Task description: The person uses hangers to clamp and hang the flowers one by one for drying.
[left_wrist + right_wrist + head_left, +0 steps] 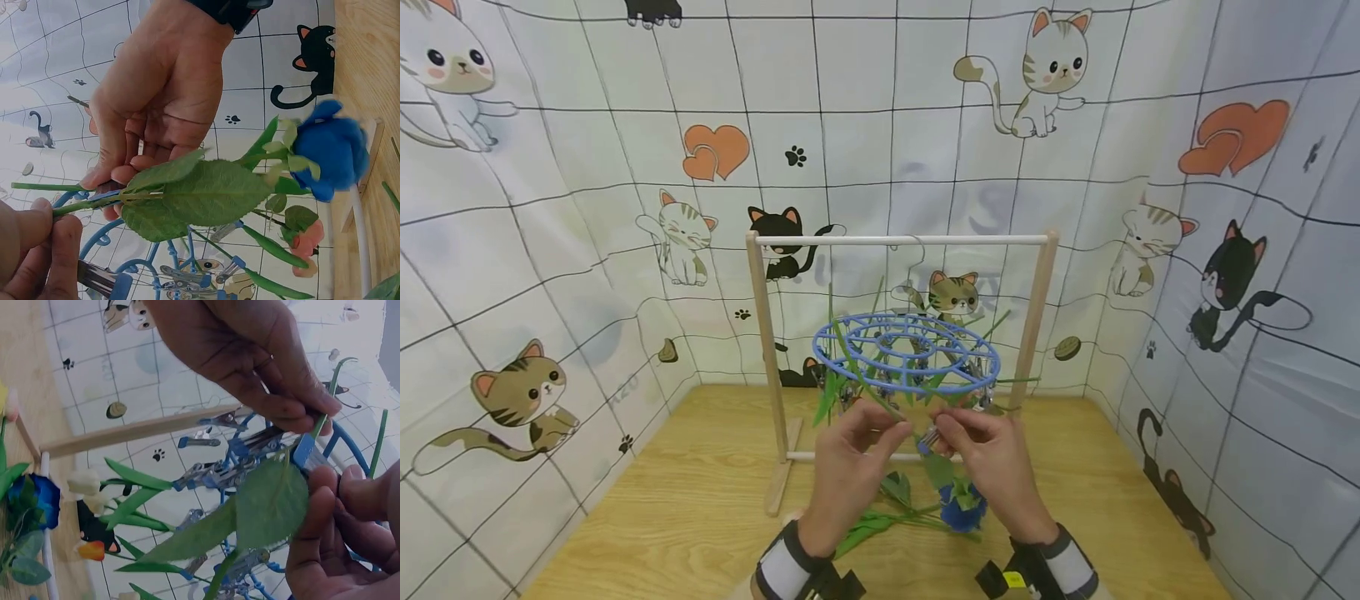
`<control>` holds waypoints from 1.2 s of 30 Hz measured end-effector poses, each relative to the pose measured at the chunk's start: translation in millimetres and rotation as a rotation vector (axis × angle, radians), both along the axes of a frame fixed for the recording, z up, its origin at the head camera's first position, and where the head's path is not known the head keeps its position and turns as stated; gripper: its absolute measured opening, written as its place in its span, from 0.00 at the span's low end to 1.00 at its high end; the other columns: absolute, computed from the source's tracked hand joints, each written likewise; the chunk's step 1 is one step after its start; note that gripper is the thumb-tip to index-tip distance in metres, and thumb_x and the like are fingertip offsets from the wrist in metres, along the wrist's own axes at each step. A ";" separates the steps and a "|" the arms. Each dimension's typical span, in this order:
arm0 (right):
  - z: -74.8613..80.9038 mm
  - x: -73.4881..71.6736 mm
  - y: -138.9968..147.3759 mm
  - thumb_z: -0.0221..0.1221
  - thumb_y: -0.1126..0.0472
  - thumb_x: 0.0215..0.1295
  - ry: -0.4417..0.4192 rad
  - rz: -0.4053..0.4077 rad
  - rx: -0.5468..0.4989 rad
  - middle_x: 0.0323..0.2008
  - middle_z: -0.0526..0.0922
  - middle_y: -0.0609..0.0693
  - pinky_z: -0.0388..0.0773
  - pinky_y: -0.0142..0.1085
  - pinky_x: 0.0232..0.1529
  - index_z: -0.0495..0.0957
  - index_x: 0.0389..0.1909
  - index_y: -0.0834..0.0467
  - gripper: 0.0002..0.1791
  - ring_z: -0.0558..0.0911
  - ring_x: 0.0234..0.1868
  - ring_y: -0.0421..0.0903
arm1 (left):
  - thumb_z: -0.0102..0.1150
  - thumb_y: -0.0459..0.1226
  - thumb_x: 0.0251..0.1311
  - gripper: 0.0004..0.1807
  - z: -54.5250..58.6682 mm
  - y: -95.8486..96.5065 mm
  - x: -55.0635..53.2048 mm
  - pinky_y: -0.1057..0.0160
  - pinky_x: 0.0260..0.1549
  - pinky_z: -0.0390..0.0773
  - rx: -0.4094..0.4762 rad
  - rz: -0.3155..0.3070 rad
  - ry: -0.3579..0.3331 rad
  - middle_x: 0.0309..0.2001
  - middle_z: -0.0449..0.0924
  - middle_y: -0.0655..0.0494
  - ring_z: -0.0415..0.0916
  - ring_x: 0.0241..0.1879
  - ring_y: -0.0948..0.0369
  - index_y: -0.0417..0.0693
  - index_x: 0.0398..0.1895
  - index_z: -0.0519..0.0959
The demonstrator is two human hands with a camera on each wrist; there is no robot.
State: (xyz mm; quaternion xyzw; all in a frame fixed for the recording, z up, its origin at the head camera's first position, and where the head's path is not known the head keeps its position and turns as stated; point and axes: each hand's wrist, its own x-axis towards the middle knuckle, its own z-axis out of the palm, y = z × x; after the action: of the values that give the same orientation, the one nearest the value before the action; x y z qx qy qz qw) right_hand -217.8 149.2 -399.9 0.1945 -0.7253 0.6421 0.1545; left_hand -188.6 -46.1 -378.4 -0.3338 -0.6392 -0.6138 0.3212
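Note:
A blue rose (331,150) hangs head down on its green stem, with broad leaves (212,194) above the bloom. My left hand (857,458) pinches the stem near its upper end between thumb and fingers. My right hand (996,462) pinches a metal clip with blue tips (304,450), which sits against the stem just above the leaves. Behind both hands hangs a round blue drying rack (906,390) with several clips. Whether the clip bites fully on the stem is hard to tell, since fingers cover part of it.
A wooden stand (1033,317) with a white top bar (842,240) carries the rack. White tulips (84,482) and an orange tulip (92,550) hang from other clips. Green stems and leaves (868,525) lie on the wooden table (685,500). Cat-print curtains (857,150) surround it.

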 end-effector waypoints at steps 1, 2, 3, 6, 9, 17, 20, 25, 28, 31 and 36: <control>0.4 0.2 0.3 0.64 0.49 0.70 -0.017 0.011 0.016 0.35 0.87 0.52 0.85 0.42 0.37 0.86 0.49 0.48 0.12 0.85 0.35 0.52 | 0.66 0.23 0.60 0.07 -0.2 -0.6 -0.2 0.54 0.33 0.85 0.000 -0.004 0.001 0.36 0.82 0.45 0.83 0.34 0.50 0.38 0.38 0.79; 1.0 0.4 0.8 0.63 0.47 0.70 -0.031 0.020 0.031 0.34 0.86 0.52 0.84 0.42 0.38 0.85 0.50 0.47 0.13 0.84 0.35 0.52 | 0.66 0.23 0.60 0.08 -0.3 -1.2 -0.2 0.54 0.33 0.85 -0.001 -0.004 0.002 0.36 0.82 0.45 0.83 0.34 0.50 0.38 0.38 0.79; 1.3 0.6 1.3 0.62 0.46 0.70 -0.038 0.026 0.047 0.35 0.86 0.52 0.84 0.42 0.39 0.85 0.51 0.46 0.14 0.84 0.36 0.52 | 0.66 0.23 0.60 0.08 -0.5 -1.6 -0.2 0.55 0.33 0.85 -0.001 -0.006 -0.001 0.37 0.82 0.45 0.83 0.35 0.50 0.39 0.38 0.79; 1.1 0.8 3.0 0.62 0.45 0.71 -0.053 0.030 0.075 0.37 0.86 0.50 0.83 0.42 0.40 0.84 0.53 0.46 0.16 0.83 0.38 0.52 | 0.66 0.24 0.61 0.07 -1.7 -2.2 -0.8 0.55 0.34 0.86 -0.011 -0.011 -0.010 0.39 0.83 0.46 0.84 0.36 0.51 0.39 0.39 0.79; 0.2 -0.5 4.5 0.62 0.44 0.70 -0.053 0.027 0.092 0.44 0.86 0.47 0.82 0.42 0.42 0.83 0.55 0.46 0.18 0.83 0.40 0.49 | 0.66 0.24 0.61 0.07 -2.1 -2.6 -1.3 0.53 0.35 0.86 -0.029 -0.004 -0.006 0.41 0.84 0.48 0.84 0.39 0.52 0.40 0.39 0.80; -0.9 0.5 7.0 0.64 0.44 0.68 -0.077 0.026 0.071 0.53 0.83 0.42 0.81 0.40 0.51 0.83 0.55 0.45 0.19 0.82 0.51 0.44 | 0.66 0.24 0.61 0.07 -2.8 -4.6 3.8 0.53 0.34 0.86 -0.066 0.025 -0.051 0.43 0.85 0.50 0.84 0.40 0.52 0.39 0.40 0.81; -2.3 0.6 7.4 0.65 0.44 0.67 -0.089 0.027 0.057 0.53 0.84 0.43 0.81 0.40 0.52 0.83 0.54 0.46 0.18 0.82 0.53 0.43 | 0.66 0.24 0.60 0.11 -4.3 -5.6 6.1 0.55 0.33 0.86 -0.071 0.026 -0.065 0.44 0.85 0.49 0.84 0.39 0.52 0.40 0.44 0.81; -4.3 -0.7 8.7 0.66 0.45 0.66 -0.077 0.014 0.061 0.52 0.84 0.43 0.82 0.40 0.50 0.84 0.52 0.47 0.17 0.83 0.51 0.44 | 0.66 0.24 0.61 0.10 -7.4 -7.8 7.0 0.56 0.33 0.86 -0.090 0.046 -0.036 0.46 0.84 0.51 0.85 0.40 0.52 0.41 0.43 0.80; -5.4 -1.9 9.6 0.67 0.46 0.66 -0.074 -0.002 0.071 0.50 0.85 0.44 0.82 0.40 0.49 0.84 0.51 0.47 0.16 0.84 0.49 0.45 | 0.65 0.23 0.61 0.07 -8.7 -9.1 6.8 0.56 0.31 0.86 -0.090 0.058 -0.024 0.46 0.84 0.53 0.85 0.39 0.51 0.38 0.40 0.80; -6.0 -2.2 9.7 0.68 0.47 0.64 -0.073 -0.026 0.065 0.48 0.85 0.45 0.83 0.39 0.47 0.85 0.49 0.48 0.15 0.84 0.47 0.45 | 0.64 0.23 0.62 0.06 -8.7 -9.4 7.1 0.56 0.28 0.86 -0.093 0.071 -0.036 0.45 0.84 0.55 0.85 0.37 0.52 0.39 0.38 0.80; -4.3 -0.9 5.9 0.70 0.53 0.62 -0.052 -0.063 0.025 0.46 0.87 0.48 0.84 0.38 0.44 0.87 0.47 0.51 0.14 0.86 0.44 0.47 | 0.65 0.23 0.61 0.06 -8.0 -7.9 7.8 0.56 0.27 0.86 -0.105 0.076 -0.032 0.42 0.84 0.55 0.85 0.35 0.55 0.39 0.38 0.80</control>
State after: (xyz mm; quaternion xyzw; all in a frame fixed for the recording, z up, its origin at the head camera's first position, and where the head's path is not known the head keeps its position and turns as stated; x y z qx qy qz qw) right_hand -218.7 155.1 -404.2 0.1564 -0.7428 0.6327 0.1533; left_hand -180.8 -54.0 -386.4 -0.3161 -0.6876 -0.5721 0.3161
